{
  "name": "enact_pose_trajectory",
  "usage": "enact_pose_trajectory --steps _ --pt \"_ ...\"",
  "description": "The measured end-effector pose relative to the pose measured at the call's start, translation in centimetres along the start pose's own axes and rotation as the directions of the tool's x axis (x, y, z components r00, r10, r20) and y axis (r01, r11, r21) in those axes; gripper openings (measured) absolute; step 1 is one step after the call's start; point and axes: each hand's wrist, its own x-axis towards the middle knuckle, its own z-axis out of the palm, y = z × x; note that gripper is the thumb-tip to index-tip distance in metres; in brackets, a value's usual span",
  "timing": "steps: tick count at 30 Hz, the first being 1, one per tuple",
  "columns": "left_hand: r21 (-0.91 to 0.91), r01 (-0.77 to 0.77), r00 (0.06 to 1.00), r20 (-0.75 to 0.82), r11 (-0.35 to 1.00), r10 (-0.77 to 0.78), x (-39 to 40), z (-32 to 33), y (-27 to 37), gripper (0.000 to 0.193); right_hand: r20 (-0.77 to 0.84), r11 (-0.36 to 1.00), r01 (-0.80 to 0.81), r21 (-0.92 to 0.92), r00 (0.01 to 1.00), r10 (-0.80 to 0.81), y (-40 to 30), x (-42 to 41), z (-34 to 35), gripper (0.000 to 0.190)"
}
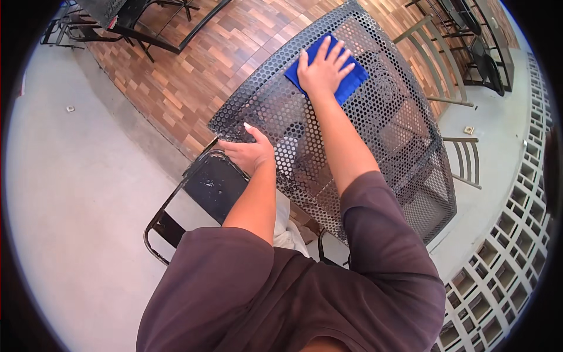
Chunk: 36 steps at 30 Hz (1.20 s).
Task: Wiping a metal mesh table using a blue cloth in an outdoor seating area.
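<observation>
A perforated dark metal tabletop lies before me, with the floor showing through its holes. My right hand rests palm down, fingers spread, on a folded blue cloth that lies flat on the table near its far edge. At the table's near left corner is my left hand, its thumb raised and its fingers reaching over the edge. It holds no cloth; part of its fingers' contact with the edge is hard to make out.
A black metal chair with worn paint stands against the table's left side. Slatted metal chairs are beyond the right side. Another dark table stands at the upper left. A white openwork block wall curves along the right.
</observation>
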Motion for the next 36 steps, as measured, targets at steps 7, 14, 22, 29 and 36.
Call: enact_pose_trajectory --steps 7,14,22,29,36 --pt "0.017 -0.015 1.0 -0.013 1.0 0.015 0.0 0.6 0.0 0.096 0.063 0.99 0.127 0.06 0.989 -0.131 -4.2 -0.1 0.4 0.089" --pt "0.03 -0.012 0.995 -0.1 0.999 0.015 0.1 1.0 0.1 0.095 0.104 0.997 0.071 0.017 0.992 -0.073 11.1 -11.2 -6.4 0.086" --pt "0.003 0.025 0.999 -0.038 1.0 -0.025 0.0 0.5 0.6 0.096 0.038 0.887 -0.414 -0.205 0.902 0.43 30.3 -31.6 -16.1 0.083" --pt "-0.009 -0.059 0.989 -0.135 0.998 0.058 0.7 2.0 -0.6 0.098 0.096 0.833 -0.51 -0.217 0.838 0.538 25.1 -39.4 -16.1 0.086" --pt "0.06 -0.09 0.976 -0.194 0.994 0.1 0.5 2.0 -0.9 0.098 0.122 0.937 -0.288 -0.198 0.941 0.315 17.9 -28.5 -11.8 0.087"
